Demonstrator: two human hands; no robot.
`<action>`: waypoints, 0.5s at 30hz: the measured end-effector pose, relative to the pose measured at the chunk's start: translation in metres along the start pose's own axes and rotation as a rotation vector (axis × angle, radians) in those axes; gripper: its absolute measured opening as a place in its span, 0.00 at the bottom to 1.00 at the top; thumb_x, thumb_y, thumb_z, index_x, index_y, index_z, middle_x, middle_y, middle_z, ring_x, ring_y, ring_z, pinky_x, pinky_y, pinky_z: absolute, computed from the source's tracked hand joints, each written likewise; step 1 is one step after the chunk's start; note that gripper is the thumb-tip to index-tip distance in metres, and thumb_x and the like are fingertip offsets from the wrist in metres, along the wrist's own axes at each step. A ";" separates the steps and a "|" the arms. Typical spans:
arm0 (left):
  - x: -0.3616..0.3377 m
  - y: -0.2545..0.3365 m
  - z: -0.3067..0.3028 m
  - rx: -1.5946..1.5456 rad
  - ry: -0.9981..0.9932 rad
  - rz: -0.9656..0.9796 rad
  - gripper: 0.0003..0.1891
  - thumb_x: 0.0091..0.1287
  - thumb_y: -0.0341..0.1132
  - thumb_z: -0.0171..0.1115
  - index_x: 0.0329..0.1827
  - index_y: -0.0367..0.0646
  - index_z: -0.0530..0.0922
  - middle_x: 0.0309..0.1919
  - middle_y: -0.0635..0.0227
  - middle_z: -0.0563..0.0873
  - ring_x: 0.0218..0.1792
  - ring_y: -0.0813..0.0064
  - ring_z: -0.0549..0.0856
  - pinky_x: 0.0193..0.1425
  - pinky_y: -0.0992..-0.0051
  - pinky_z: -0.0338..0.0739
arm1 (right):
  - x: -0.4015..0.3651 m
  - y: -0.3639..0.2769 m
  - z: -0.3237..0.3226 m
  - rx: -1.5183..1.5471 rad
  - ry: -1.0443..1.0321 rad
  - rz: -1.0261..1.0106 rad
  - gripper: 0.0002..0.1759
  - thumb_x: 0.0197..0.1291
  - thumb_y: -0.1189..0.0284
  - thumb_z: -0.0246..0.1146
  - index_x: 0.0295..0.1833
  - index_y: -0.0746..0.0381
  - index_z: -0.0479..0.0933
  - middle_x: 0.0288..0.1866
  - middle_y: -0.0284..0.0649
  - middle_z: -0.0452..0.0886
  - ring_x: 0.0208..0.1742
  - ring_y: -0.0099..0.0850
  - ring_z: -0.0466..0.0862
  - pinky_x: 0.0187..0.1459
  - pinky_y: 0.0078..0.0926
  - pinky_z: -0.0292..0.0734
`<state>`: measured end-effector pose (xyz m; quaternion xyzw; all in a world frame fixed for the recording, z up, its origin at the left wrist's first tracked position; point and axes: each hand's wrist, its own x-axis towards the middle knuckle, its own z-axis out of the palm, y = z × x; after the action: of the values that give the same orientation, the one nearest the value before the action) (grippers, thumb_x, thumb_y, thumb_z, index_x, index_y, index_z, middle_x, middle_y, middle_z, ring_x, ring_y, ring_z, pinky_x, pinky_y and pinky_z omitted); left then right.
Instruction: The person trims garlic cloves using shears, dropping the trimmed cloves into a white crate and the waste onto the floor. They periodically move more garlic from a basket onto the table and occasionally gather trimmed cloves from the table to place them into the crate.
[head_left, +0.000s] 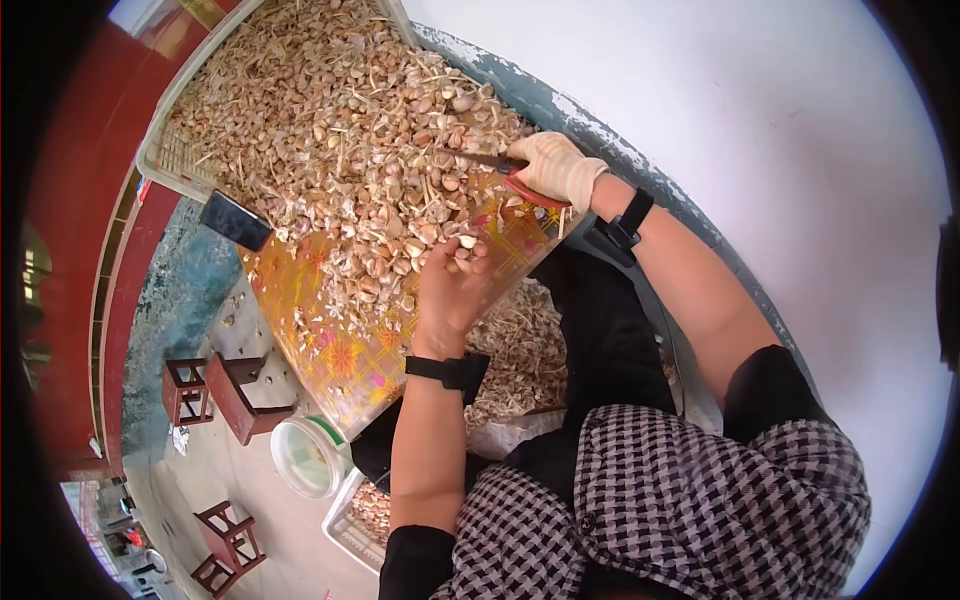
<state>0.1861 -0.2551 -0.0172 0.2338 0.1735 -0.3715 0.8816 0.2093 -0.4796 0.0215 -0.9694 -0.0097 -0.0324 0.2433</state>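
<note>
- At the near edge of the garlic heap (340,130), the bare left hand (455,285) curls its fingers round a garlic bulb (467,243), lifted just clear of the pile, probably so it can be turned freely.
- Right of the heap, the gloved right hand (555,165) is clamped on the red handles of the shears (500,168). The blades point into the heap, and the glove likely guards against rubbing.
- Both hands are well apart, each gripping its own thing.
- Bulbs in the heap look papery and tan-pink, mixed with loose skins and dry stalks.
- Under the heap lies a floral table cover (340,350), and at the heap's far side a white crate (160,165) walls it in.
- Left of the heap rests a black phone (235,220), seemingly set aside out of the way.
</note>
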 end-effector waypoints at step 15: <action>-0.045 0.003 -0.043 -0.048 -0.131 0.044 0.12 0.78 0.37 0.47 0.46 0.34 0.71 0.30 0.60 0.77 0.24 0.77 0.72 0.15 0.86 0.60 | -0.030 -0.058 0.018 0.175 -0.061 -0.011 0.22 0.49 0.55 0.67 0.41 0.63 0.82 0.29 0.49 0.82 0.32 0.40 0.83 0.37 0.35 0.75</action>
<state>0.1531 -0.2039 -0.0307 0.1914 0.1190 -0.3624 0.9044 0.1785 -0.4200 0.0315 -0.9449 -0.0249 -0.0033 0.3263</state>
